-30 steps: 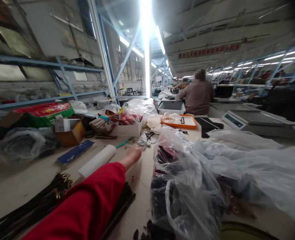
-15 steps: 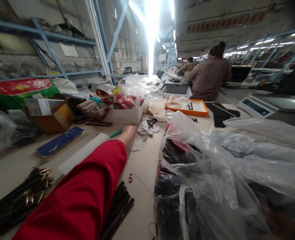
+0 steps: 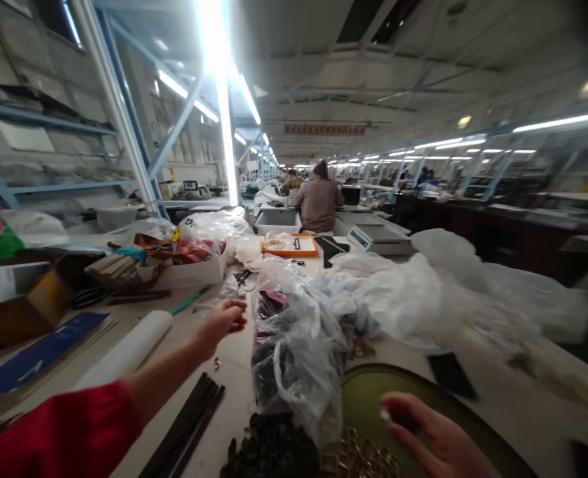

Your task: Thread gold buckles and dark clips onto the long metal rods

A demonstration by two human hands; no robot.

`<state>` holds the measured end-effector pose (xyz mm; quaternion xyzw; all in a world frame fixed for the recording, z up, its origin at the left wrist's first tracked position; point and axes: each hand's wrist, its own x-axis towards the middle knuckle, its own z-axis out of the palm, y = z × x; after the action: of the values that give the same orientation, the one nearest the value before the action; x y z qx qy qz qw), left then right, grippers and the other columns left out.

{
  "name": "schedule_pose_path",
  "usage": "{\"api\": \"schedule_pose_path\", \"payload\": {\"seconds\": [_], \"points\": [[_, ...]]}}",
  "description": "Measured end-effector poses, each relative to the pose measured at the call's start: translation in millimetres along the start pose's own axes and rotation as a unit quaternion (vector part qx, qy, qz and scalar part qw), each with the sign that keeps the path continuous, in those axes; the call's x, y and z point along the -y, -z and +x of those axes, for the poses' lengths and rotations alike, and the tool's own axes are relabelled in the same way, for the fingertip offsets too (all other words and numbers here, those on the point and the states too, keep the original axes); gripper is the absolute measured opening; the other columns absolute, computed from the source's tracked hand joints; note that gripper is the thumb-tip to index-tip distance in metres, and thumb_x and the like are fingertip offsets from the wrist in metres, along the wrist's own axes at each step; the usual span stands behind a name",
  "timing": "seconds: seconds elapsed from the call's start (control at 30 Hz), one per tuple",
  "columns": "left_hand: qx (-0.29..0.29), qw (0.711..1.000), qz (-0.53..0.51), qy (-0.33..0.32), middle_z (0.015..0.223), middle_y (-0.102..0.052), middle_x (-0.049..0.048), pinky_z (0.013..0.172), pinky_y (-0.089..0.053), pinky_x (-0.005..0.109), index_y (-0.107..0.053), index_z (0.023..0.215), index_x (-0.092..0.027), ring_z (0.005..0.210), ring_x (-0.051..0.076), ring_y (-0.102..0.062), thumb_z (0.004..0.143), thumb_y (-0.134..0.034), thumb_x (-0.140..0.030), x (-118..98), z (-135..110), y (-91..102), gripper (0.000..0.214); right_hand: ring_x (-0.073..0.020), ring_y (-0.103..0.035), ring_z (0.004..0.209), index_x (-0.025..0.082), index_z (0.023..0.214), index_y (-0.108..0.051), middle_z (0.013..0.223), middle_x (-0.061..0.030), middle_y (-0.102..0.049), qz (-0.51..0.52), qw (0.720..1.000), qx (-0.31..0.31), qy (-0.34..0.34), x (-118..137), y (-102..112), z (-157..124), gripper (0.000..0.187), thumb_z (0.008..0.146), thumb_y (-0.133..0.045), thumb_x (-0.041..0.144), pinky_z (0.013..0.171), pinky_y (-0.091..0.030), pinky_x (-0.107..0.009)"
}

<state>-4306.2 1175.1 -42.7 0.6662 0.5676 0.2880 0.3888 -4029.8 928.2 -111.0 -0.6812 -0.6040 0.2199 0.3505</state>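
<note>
My left hand, on a red-sleeved arm, reaches out over the beige table. Its fingers are curled into a pinch, and what they hold is too small to make out. A small metal clasp lies just below it. To its right is a clear plastic bag stuffed with dark and red straps. My right hand hovers at the bottom edge with fingers apart, over a round green tray. A heap of gold buckles lies to the left of this hand.
Black strips, a white roll and a blue card lie to the left. Behind are a white box of red goods, an orange tray, a scale and loose plastic sheeting. A person in brown sits farther down.
My left hand has drawn back from the far clutter with its fingers now pinched, and the sleeve has slid up the arm. The view has swung right, bringing my right hand and the green tray into sight.
</note>
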Motion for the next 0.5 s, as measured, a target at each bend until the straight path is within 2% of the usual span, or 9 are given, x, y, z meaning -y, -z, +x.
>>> {"api": "schedule_pose_path", "payload": {"seconds": [0.03,0.07,0.1,0.17,0.23,0.3,0.37,0.43,0.5], "points": [[0.057,0.997,-0.053,0.004,0.078,-0.063,0.0044,0.061,-0.05,0.023,-0.058,0.09,-0.011,0.061,0.011,-0.059,0.072,-0.043,-0.008,-12,-38,-16.4,0.023,-0.0188,-0.063,0.081,0.023,0.094,-0.061,0.089,-0.0059,-0.067,0.005,1.0,-0.01,0.021,23,1,-5,0.024,0.081,-0.05,0.039,0.074,-0.049,-0.027],[0.147,0.965,-0.205,0.069,0.08,-0.064,0.004,0.059,-0.049,0.022,-0.058,0.088,-0.011,0.057,0.009,-0.057,0.07,-0.046,-0.008,-20,-76,-33.7,0.022,-0.018,-0.062,0.079,0.021,0.092,-0.061,0.086,-0.0056,-0.067,0.009,0.998,-0.01,0.055,45,1,-10,0.021,0.082,-0.049,0.036,0.073,-0.048,-0.027],[0.215,0.912,-0.32,0.141,0.078,-0.063,0.0033,0.056,-0.048,0.02,-0.057,0.085,-0.012,0.054,0.008,-0.056,0.069,-0.049,-0.009,-25,-112,-51.0,0.018,-0.0173,-0.061,0.079,0.02,0.091,-0.06,0.086,-0.0052,-0.066,0.004,0.996,-0.019,0.085,65,-2,-15,0.018,0.082,-0.05,0.032,0.073,-0.047,-0.027],[0.305,0.807,-0.446,0.239,0.067,-0.06,0.0016,0.053,-0.046,0.018,-0.057,0.08,-0.012,0.054,0.009,-0.057,0.074,-0.054,-0.016,-29,-171,-82.8,0.007,-0.0171,-0.059,0.078,0.019,0.086,-0.062,0.083,-0.0039,-0.066,-0.036,0.987,-0.046,0.147,94,-9,-28,0.011,0.078,-0.055,0.023,0.073,-0.045,-0.028],[0.336,0.736,-0.53,0.256,0.06,-0.058,0.0008,0.049,-0.045,0.019,-0.056,0.075,-0.013,0.049,0.009,-0.055,0.081,-0.052,-0.023,-28,-208,-107.8,0.012,-0.0181,-0.058,0.083,0.019,0.082,-0.063,0.084,-0.003,-0.067,-0.09,0.974,-0.034,0.203,108,-17,-46,0.007,0.076,-0.059,0.02,0.08,-0.041,-0.031],[0.337,0.712,-0.566,0.244,0.06,-0.059,0.0026,0.047,-0.045,0.02,-0.055,0.074,-0.012,0.049,0.011,-0.056,0.086,-0.046,-0.025,-26,-226,-123.8,0.02,-0.0193,-0.057,0.087,0.02,0.084,-0.063,0.09,-0.0034,-0.067,-0.105,0.966,-0.02,0.234,108,-20,-65,0.013,0.073,-0.065,0.027,0.083,-0.04,-0.033],[0.337,0.705,-0.565,0.264,0.059,-0.057,0.0028,0.047,-0.045,0.018,-0.053,0.073,-0.01,0.049,0.01,-0.057,0.088,-0.044,-0.02,-24,-233,-130.0,0.02,-0.021,-0.055,0.094,0.021,0.097,-0.062,0.1,-0.0049,-0.065,-0.073,0.968,-0.035,0.236,99,-14,-81,0.029,0.072,-0.066,0.035,0.087,-0.039,-0.034],[0.358,0.695,-0.54,0.313,0.055,-0.052,-0.0011,0.043,-0.04,0.014,-0.05,0.073,-0.011,0.042,0.006,-0.051,0.086,-0.048,-0.015,-20,-238,-127.3,0.014,-0.0211,-0.055,0.096,0.022,0.105,-0.06,0.104,-0.0051,-0.062,0.031,0.978,-0.096,0.181,84,-2,-87,0.039,0.071,-0.065,0.038,0.089,-0.039,-0.035],[0.381,0.698,-0.507,0.334,0.051,-0.044,-0.0052,0.036,-0.031,0.011,-0.049,0.074,-0.013,0.036,0.003,-0.043,0.082,-0.054,-0.016,-12,-244,-117.1,0.01,-0.0195,-0.056,0.09,0.021,0.105,-0.06,0.104,-0.0052,-0.061,0.169,0.966,-0.183,0.074,65,15,-79,0.04,0.068,-0.067,0.034,0.086,-0.041,-0.034]]}}
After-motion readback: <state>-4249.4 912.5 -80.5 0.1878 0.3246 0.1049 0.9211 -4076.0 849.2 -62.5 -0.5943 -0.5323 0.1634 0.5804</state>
